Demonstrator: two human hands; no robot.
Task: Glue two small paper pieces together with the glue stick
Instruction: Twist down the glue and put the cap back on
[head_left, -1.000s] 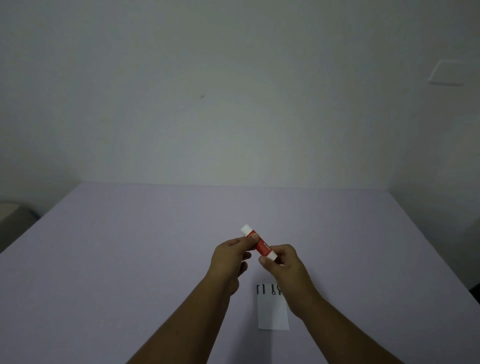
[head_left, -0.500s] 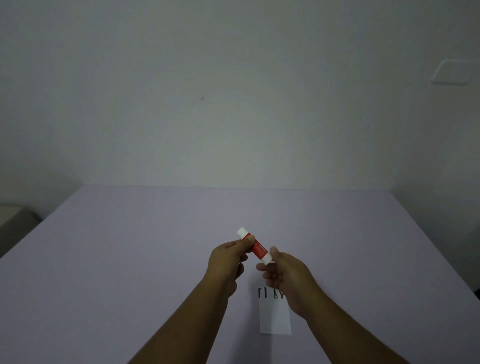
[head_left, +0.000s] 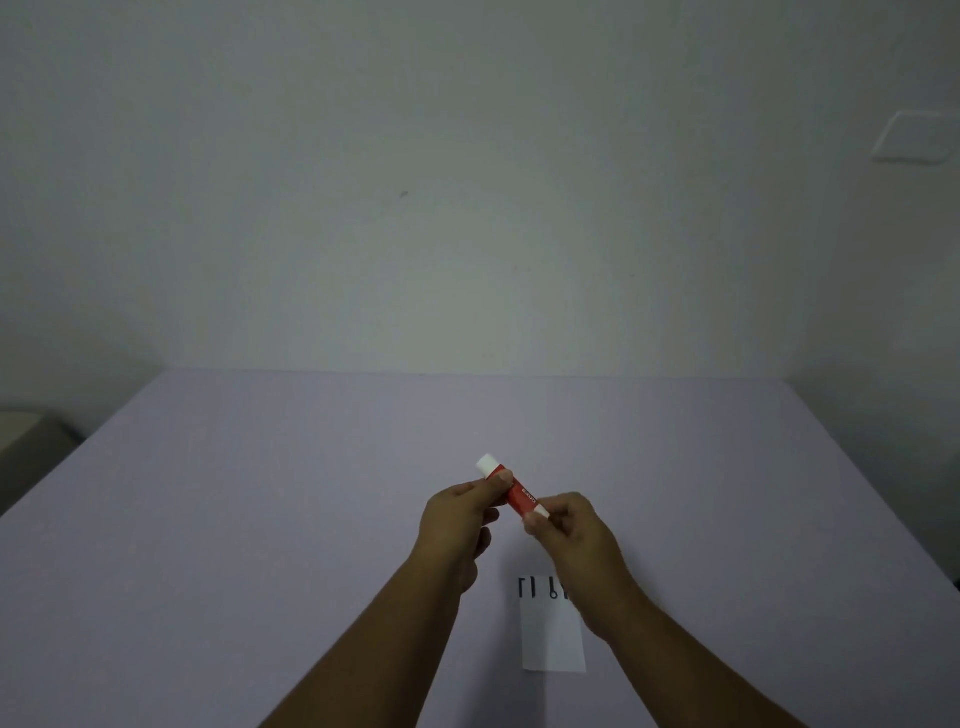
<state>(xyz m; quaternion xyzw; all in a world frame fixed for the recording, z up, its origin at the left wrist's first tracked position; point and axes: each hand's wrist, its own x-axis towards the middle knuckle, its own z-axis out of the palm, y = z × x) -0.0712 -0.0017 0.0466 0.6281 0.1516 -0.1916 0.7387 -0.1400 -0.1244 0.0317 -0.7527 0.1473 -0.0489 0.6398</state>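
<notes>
Glue stick (head_left: 513, 491) held tilted above the desk (head_left: 260, 519), cap still on. My left hand (head_left: 457, 525) is clamped on its far end, my right hand (head_left: 569, 535) pinches the near white end. Paper piece (head_left: 553, 636) lies flat below my right wrist.

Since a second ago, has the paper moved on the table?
No. The paper lies at the same spot on the table, beneath the right hand; slight frame shift looks like head motion.
</notes>
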